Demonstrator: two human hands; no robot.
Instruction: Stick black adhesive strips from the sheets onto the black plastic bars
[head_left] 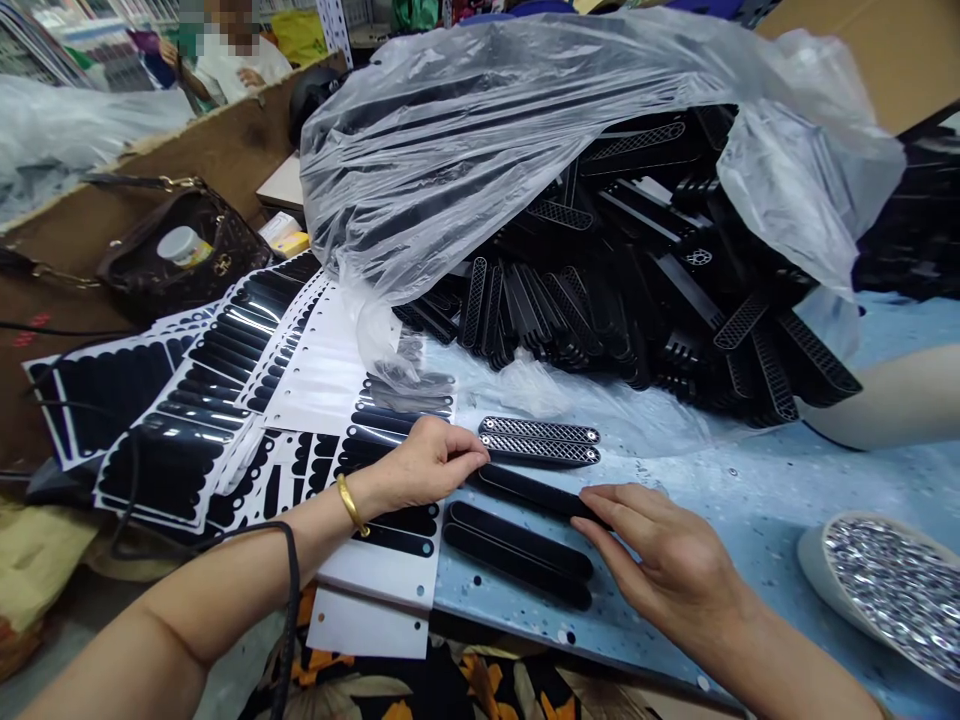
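My left hand (439, 460), with a gold bracelet at the wrist, pinches the left end of a long black strip (532, 492). The fingertips of my right hand (652, 545) hold its right end. Just behind the strip lie two black pieces with a silver crosshatch pattern (540, 440), side by side. Nearer the front edge rest two plain black bars (517, 555), also side by side. Left of them, under my left wrist, is a white sheet with black rounded strips (409, 535).
A large heap of black parts (570, 310) under clear plastic (450, 150) fills the back. More strip sheets (180, 420) and a brown handbag (187, 240) lie left. A bowl of shiny metal pieces (892, 585) stands right. Another person's arm (892, 400) reaches in there.
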